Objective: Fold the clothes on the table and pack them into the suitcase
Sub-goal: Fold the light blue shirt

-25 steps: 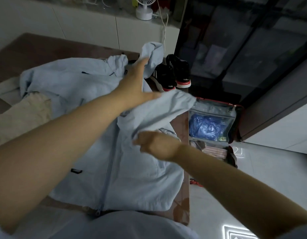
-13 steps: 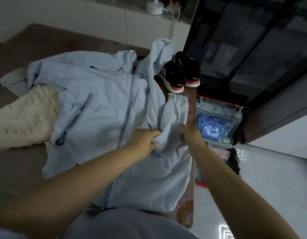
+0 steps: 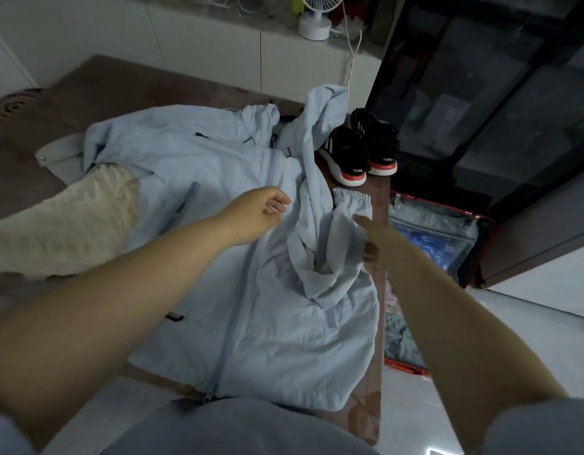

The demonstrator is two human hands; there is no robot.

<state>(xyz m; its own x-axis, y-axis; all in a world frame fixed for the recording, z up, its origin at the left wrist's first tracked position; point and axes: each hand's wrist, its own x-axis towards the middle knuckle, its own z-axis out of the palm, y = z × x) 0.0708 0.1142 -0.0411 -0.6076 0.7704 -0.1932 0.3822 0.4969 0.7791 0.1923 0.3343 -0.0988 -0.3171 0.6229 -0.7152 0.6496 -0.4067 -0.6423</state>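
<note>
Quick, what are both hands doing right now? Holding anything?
Left hand: open, fingers loosely curled, holding nothing, over the jacket.
Right hand: open, a finger touching the jacket's folded sleeve.

Brown table (image 3: 119, 90): pale blue jacket (image 3: 284, 323) spread out, cream fleece garment (image 3: 70, 224), black sneakers (image 3: 359, 152).

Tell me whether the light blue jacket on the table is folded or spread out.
Mostly spread: the jacket lies flat, zipper up; only one sleeve is folded in over its front.
</note>
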